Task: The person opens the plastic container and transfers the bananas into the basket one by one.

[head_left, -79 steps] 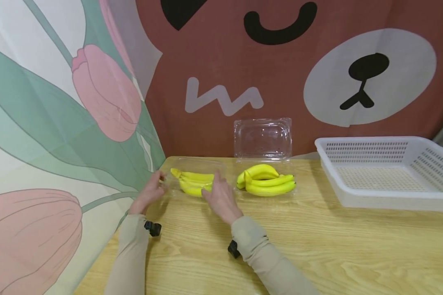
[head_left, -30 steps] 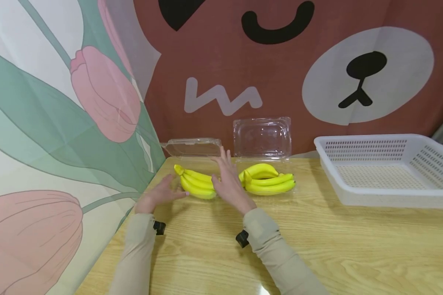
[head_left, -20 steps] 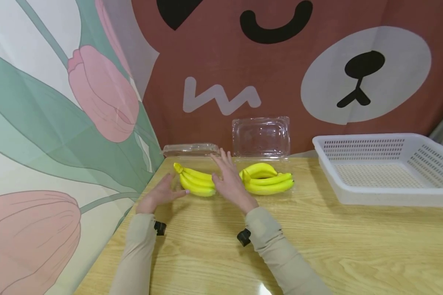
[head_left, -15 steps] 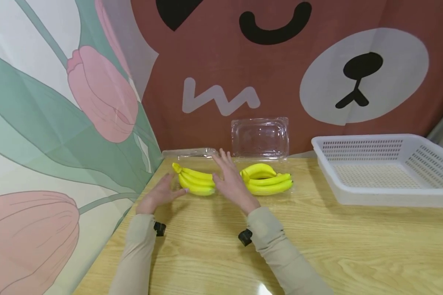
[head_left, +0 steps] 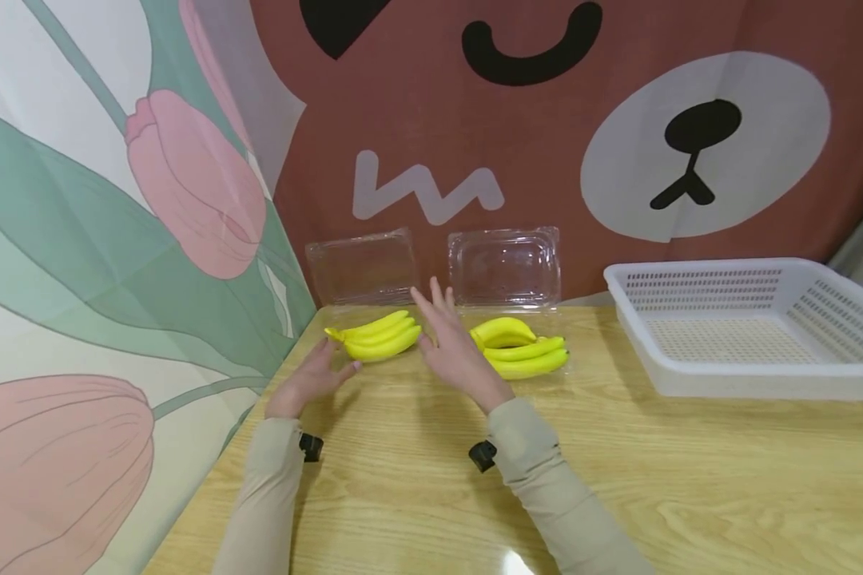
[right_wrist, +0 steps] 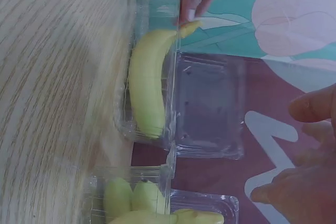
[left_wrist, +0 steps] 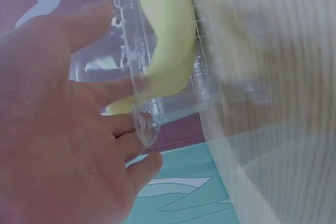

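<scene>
A bunch of yellow bananas lies in the left clear plastic clamshell box, whose lid stands raised against the back cloth. My left hand is at that box's left end, its fingers by the end rim near the stem; contact is hard to judge. Between the two boxes my right hand hovers with fingers spread, holding nothing. In the right wrist view the banana bunch sits inside the box walls. Another clamshell to the right holds more bananas, its lid also upright.
A white perforated plastic basket stands on the wooden table at the right. Close behind the boxes hangs a reddish-brown cloth with a bear print. A tulip-print cloth borders the left side.
The left box's lid, low at the back half a second ago, now stands upright. Its banana bunch has shifted back and turned, tips higher. The right hand, earlier over these bananas, is now beside them.
</scene>
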Available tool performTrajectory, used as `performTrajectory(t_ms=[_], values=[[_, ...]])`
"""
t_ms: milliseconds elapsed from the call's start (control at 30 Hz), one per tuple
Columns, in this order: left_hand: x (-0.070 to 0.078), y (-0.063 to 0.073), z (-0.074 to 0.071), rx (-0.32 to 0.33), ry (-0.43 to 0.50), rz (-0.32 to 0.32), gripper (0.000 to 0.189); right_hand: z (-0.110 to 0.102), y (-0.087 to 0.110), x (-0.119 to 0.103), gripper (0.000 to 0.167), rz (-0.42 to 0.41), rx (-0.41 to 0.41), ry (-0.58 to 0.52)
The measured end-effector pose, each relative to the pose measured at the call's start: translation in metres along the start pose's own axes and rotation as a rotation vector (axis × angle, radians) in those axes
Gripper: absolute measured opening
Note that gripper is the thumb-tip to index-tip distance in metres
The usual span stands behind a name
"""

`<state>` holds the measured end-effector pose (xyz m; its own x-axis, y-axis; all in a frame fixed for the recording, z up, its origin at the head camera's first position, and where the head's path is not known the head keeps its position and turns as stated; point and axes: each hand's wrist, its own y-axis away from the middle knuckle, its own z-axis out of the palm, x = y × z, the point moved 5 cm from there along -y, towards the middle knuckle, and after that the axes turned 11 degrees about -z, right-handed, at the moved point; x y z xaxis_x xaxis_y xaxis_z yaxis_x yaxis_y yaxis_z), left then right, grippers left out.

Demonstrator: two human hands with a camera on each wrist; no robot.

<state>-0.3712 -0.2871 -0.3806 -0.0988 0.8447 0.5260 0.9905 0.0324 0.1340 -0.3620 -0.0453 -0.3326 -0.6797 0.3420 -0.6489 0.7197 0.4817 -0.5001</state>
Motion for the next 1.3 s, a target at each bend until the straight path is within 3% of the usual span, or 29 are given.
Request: performTrajectory(t_ms=[167,400,800,1000,1133,1300], values=[[-0.002,-0.001,-0.002,0.044,-0.012,-0.001,0.039,-0.006,0.002,0.002,0.070,0.009,0.024,0.002],[-0.007,-0.002,-0.005,0.107,-0.053,0.022,0.032,-0.022,0.010,0.009,0.060,0.054,0.017,-0.010],[-0.014,-0.003,-0.006,0.079,-0.054,0.030,0.031,-0.073,0.039,0.037,0.054,0.108,0.016,0.096],[-0.015,-0.005,-0.006,0.094,-0.057,0.045,0.028,-0.089,0.055,0.057,0.055,0.139,-0.073,0.205],[-0.012,-0.003,-0.010,0.155,-0.013,0.065,0.021,-0.099,0.064,0.068,0.057,0.163,-0.137,0.296],[0.009,0.006,-0.023,0.329,0.046,0.164,0.019,-0.113,0.074,0.079,0.061,0.205,-0.170,0.361]])
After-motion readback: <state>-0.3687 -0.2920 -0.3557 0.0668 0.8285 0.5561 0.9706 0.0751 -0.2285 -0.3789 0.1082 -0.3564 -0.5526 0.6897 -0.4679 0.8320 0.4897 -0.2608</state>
